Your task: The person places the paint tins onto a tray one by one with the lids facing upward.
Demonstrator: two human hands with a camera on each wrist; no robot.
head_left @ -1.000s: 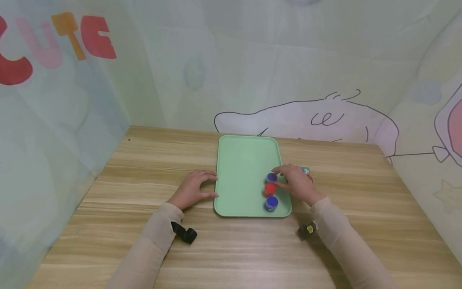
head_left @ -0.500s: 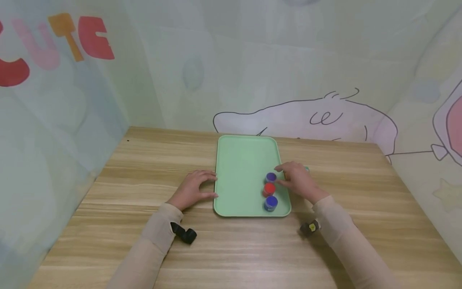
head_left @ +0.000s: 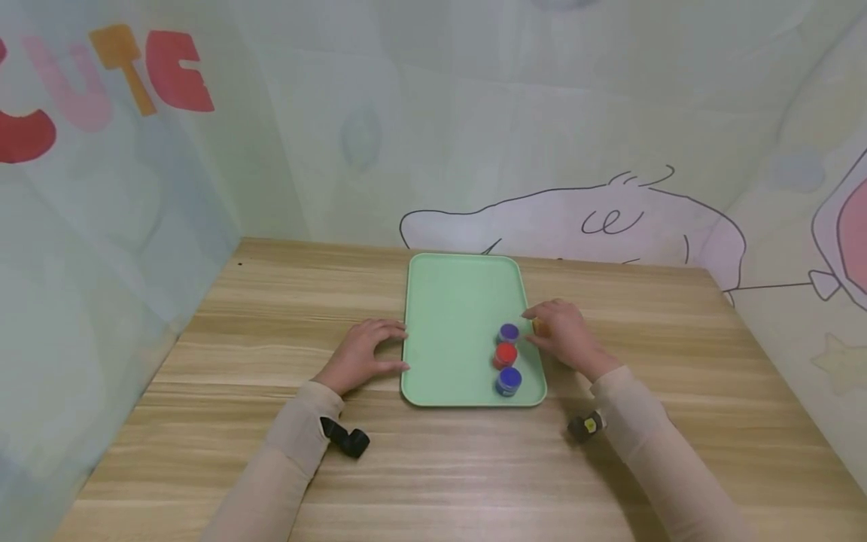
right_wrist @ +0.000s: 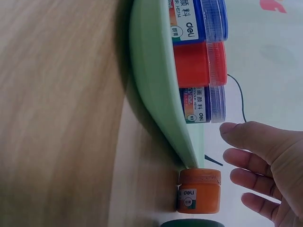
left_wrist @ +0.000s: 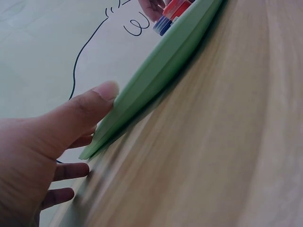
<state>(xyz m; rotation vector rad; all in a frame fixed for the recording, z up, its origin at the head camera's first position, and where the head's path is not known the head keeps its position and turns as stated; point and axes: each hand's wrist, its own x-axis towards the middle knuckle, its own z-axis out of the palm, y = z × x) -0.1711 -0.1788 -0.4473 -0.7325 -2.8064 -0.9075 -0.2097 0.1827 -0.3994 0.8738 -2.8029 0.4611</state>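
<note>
On the green tray [head_left: 460, 301], three paint jars stand in a row near its right side: a purple-lidded one [head_left: 509, 333], a red one [head_left: 505, 354] and a blue one [head_left: 509, 382]. My left hand [head_left: 362, 354] rests at the tray's left edge, thumb and fingers spread along the rim. Beside the right edge is my right hand [head_left: 562, 335], fingers apart and loosely bent, holding nothing. In the right wrist view its thumb lies just short of the purple jar's lid. An orange paint jar [right_wrist: 201, 191] lies on its side by the tray, mostly hidden under this hand in the head view.
A dark green rounded thing [right_wrist: 191, 223] shows at the lower edge of the right wrist view, past the orange jar. The tray lies on a wood-grain table [head_left: 305, 286]. Printed cloth walls [head_left: 474, 135] enclose the table's back and sides.
My right hand has drawn back to the right, away from the purple jar. A bit of orange now shows beneath it, while things behind it are covered. The left hand stays put.
</note>
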